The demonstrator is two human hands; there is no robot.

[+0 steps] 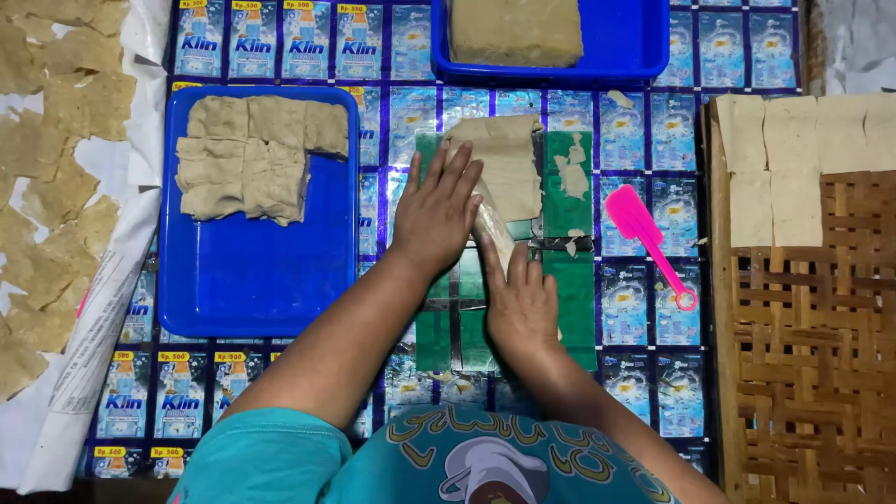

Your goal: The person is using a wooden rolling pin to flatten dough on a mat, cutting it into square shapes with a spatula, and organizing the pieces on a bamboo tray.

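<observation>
A thin beige dough sheet (509, 159) lies on a green board (569, 299) at the middle of the table. My left hand (434, 210) lies flat, fingers spread, on the sheet's left side. My right hand (521, 303) presses palm down on a pale rolling stick (492, 231) that runs diagonally between the hands. Dough scraps (571, 173) cling to the board's upper right part.
A blue tray (257, 280) at left holds several folded dough pieces (252, 154). Another blue tray (625, 42) at top carries a dough block (515, 30). A pink spatula (649, 243) lies right of the board. Cut squares (775, 159) rest on a woven bamboo rack (812, 345). Dried pieces (51, 187) cover the far left.
</observation>
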